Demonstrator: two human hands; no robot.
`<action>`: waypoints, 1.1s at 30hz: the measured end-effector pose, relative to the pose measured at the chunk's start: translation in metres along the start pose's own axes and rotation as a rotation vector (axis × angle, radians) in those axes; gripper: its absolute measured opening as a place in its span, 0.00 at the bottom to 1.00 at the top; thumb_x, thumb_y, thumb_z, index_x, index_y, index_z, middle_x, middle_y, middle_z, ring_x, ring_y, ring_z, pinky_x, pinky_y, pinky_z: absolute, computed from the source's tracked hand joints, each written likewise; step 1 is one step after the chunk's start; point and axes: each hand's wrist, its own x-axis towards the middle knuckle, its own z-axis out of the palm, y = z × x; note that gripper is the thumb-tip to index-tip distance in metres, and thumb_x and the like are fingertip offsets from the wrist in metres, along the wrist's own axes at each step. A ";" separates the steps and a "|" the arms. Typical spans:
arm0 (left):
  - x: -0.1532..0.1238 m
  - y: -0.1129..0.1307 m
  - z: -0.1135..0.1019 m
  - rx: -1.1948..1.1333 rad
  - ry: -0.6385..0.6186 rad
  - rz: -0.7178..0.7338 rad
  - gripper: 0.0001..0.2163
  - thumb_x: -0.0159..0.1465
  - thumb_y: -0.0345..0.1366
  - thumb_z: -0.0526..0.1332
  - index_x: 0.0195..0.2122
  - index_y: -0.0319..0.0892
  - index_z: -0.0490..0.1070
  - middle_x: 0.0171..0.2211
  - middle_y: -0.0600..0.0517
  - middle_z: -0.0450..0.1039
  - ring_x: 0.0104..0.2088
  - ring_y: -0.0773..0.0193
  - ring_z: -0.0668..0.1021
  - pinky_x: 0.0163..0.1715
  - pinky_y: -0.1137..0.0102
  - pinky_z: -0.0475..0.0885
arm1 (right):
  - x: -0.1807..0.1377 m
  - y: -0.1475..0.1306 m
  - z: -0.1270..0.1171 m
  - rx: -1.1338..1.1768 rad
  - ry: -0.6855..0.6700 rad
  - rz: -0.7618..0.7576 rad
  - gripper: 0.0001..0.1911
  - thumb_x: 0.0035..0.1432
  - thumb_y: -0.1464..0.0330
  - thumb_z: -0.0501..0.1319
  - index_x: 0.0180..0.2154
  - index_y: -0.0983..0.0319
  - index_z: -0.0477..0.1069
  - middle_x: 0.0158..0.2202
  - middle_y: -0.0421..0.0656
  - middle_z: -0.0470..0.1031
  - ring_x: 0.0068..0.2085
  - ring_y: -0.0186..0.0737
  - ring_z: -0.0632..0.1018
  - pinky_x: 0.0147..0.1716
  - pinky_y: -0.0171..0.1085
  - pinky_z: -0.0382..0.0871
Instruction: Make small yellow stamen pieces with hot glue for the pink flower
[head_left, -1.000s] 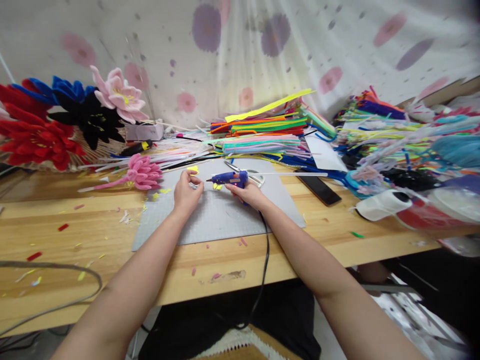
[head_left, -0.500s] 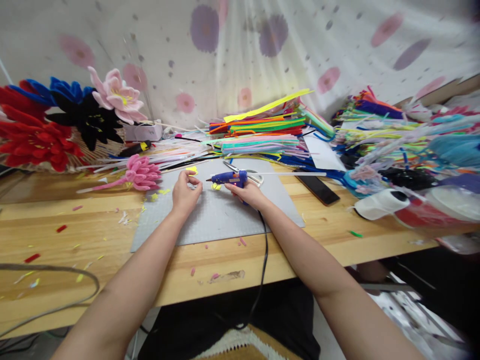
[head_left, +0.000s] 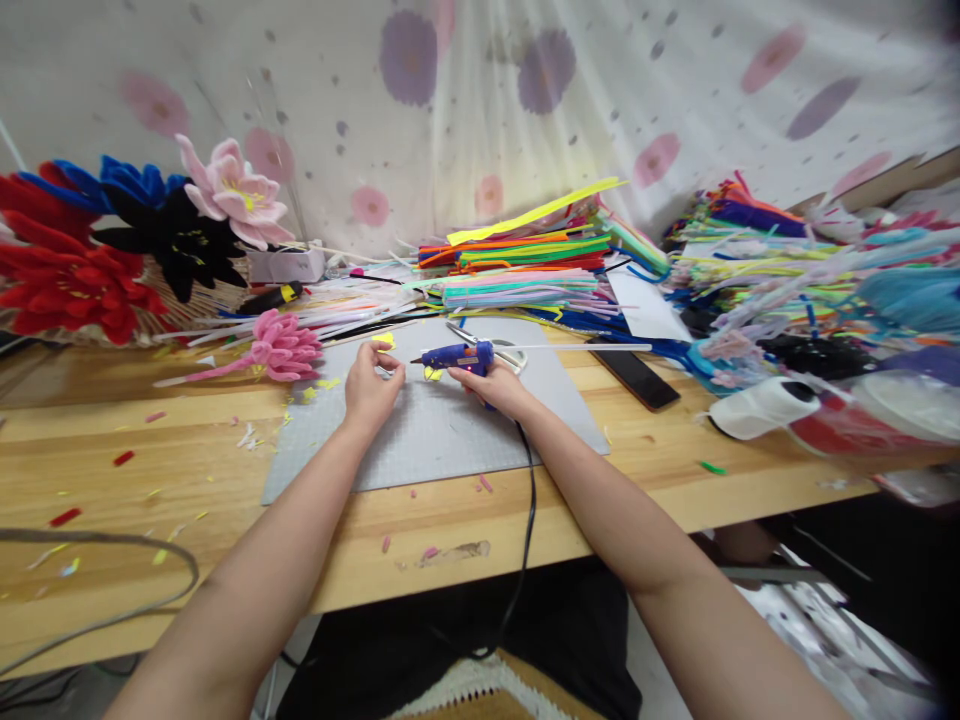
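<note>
My right hand [head_left: 501,386] is wrapped round a blue hot glue gun [head_left: 454,356], its nozzle pointing left. A long white glue stick [head_left: 592,347] sticks out of its back end. Just left of the nozzle, my left hand [head_left: 373,382] is closed in a pinch; what lies between its fingertips is too small to make out. Both hands are above a grey cutting mat [head_left: 427,455]. Behind the glue gun lie scissors [head_left: 514,357], partly hidden. Yellow pieces [head_left: 383,341] rest on the mat near my left hand.
A pink pipe-cleaner flower [head_left: 281,347] lies left of the mat, with finished flowers [head_left: 75,280] beyond. Bundles of pipe cleaners [head_left: 525,255] line the back. To the right are a phone [head_left: 636,376] and a white bottle-like object [head_left: 765,408]. The glue gun's black cord [head_left: 531,490] hangs over the front edge.
Almost nothing differs. The glue gun's nozzle has shifted very slightly left towards my left hand, which stays in its pinch.
</note>
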 end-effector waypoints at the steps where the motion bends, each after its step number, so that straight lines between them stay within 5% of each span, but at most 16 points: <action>1: 0.000 0.000 0.000 -0.003 0.001 0.000 0.14 0.51 0.33 0.59 0.39 0.44 0.62 0.28 0.56 0.73 0.31 0.66 0.75 0.35 0.70 0.66 | 0.000 0.000 0.000 0.005 -0.001 0.002 0.24 0.47 0.47 0.57 0.19 0.62 0.64 0.15 0.37 0.63 0.20 0.30 0.65 0.22 0.33 0.58; 12: 0.000 0.001 0.000 -0.117 0.012 0.043 0.15 0.51 0.33 0.60 0.40 0.43 0.61 0.28 0.55 0.73 0.31 0.67 0.74 0.30 0.72 0.65 | -0.001 0.000 -0.007 -0.018 0.075 -0.006 0.21 0.45 0.49 0.60 0.23 0.62 0.69 0.17 0.39 0.67 0.23 0.33 0.69 0.26 0.33 0.62; 20: 0.004 -0.007 0.000 -0.315 0.055 -0.002 0.15 0.50 0.34 0.61 0.39 0.42 0.60 0.27 0.55 0.71 0.31 0.67 0.75 0.41 0.67 0.68 | 0.005 0.020 -0.055 0.017 0.328 0.102 0.25 0.44 0.47 0.58 0.24 0.64 0.71 0.17 0.40 0.68 0.20 0.32 0.66 0.24 0.34 0.60; 25: 0.006 -0.010 0.002 -0.385 0.062 -0.033 0.15 0.50 0.35 0.61 0.38 0.43 0.60 0.27 0.55 0.70 0.31 0.68 0.74 0.42 0.67 0.68 | 0.018 0.053 -0.085 -0.078 0.558 0.191 0.26 0.43 0.49 0.60 0.30 0.66 0.75 0.26 0.47 0.75 0.29 0.40 0.74 0.31 0.36 0.65; 33: 0.005 -0.010 0.001 -0.399 0.068 -0.053 0.16 0.49 0.35 0.62 0.38 0.43 0.60 0.27 0.55 0.70 0.32 0.67 0.75 0.38 0.69 0.69 | 0.025 0.065 -0.086 -0.403 0.504 0.296 0.32 0.46 0.46 0.57 0.41 0.65 0.73 0.39 0.53 0.76 0.43 0.52 0.75 0.40 0.42 0.65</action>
